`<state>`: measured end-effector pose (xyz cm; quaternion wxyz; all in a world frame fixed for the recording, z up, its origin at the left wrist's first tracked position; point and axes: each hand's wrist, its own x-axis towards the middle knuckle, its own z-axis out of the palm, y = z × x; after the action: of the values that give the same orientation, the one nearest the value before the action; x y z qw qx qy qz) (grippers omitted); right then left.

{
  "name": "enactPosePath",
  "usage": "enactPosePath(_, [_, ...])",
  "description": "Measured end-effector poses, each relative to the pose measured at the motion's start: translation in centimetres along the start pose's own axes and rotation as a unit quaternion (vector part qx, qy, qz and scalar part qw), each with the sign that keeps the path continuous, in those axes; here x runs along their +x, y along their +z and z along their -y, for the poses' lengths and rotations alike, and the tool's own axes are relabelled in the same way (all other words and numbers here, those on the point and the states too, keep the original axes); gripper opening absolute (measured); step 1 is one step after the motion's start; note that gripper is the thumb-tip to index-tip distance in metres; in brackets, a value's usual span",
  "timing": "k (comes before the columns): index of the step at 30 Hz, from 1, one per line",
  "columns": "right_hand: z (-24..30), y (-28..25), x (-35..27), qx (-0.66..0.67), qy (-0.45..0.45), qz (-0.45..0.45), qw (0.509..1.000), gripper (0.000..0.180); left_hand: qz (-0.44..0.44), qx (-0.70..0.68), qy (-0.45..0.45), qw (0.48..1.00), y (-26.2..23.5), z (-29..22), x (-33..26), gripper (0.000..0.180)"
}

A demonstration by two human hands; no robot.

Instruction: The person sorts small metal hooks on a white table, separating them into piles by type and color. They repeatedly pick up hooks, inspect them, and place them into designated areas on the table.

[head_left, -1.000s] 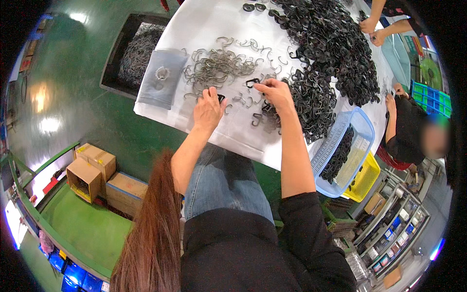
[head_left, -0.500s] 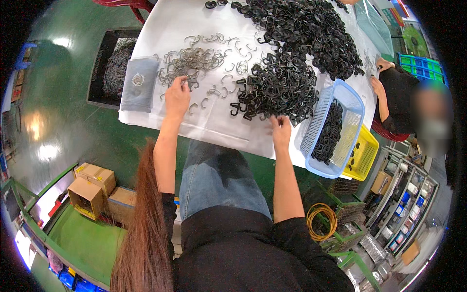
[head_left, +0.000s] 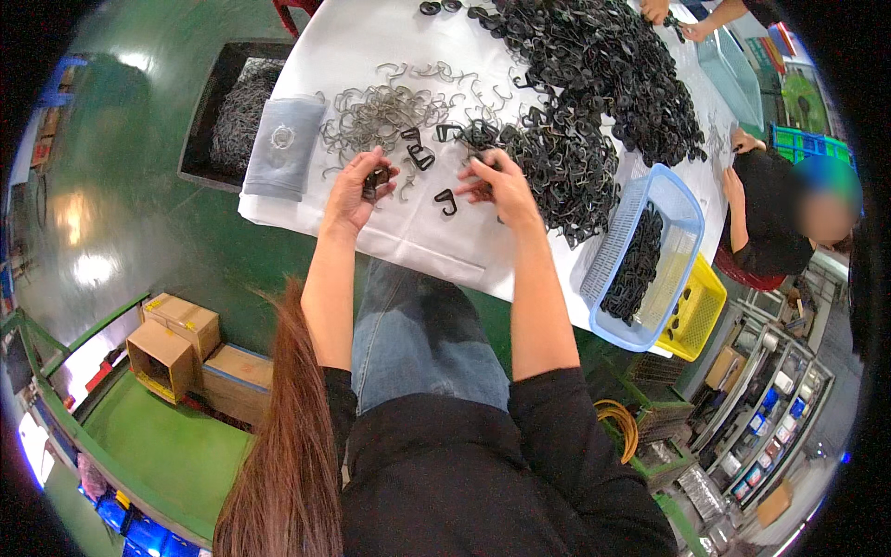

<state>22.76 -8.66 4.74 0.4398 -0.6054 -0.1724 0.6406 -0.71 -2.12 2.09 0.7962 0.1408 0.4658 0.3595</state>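
The head view shows the left hand [head_left: 352,193], left of centre, curled around dark pieces [head_left: 375,181]; the right hand [head_left: 510,189], at centre, is blurred, its grip unclear. Black hooks [head_left: 445,196] lie between them, silver hooks [head_left: 385,113] upper left of centre, a blue basket [head_left: 610,249] at right.

"Can you read anything from where you're standing?"

"Not a word. I'm squinting at the cardboard boxes [head_left: 190,320] down on the left, but no lettering comes clear on any side turned my way."

"What about the small packs [head_left: 758,424] over to the right?"

"White and blue faces, that's all I get. Whatever print they carry is too small to make out from here."

"And the grey bag [head_left: 278,167] on the table [head_left: 408,232]?"

"There's a pale round patch [head_left: 282,137] on it, but I can't pick out a letter or a number there either."
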Motion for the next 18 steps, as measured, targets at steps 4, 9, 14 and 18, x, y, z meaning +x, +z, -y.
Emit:
enactPosePath(4, [1.2, -4.3, -4.2, 0.018, 0.021, 0.005, 1.000, 0.024, -0.075, 0.281, 0.111, 0.950, 0.8, 1.1, 1.2, 0.027])
enactPosePath(9, [0.9, -7.1, -6.6, 0.338, -0.034, 0.195, 0.920, 0.035, -0.175, 0.610, 0.303, 0.711, 3.4, 2.3, 3.5, 0.038])
enactPosePath(14, [0.1, -4.8, -3.8, 0.356, 0.046, 0.094, 0.929, 0.029, -0.148, 0.670, 0.279, 0.672, 4.4, 2.1, 5.4, 0.033])
enactPosePath(18, [2.3, -4.4, -0.2, 0.241, -0.017, 0.155, 0.958, 0.035, -0.047, 0.598, 0.203, 0.774, 3.5, -0.3, 5.4, 0.023])
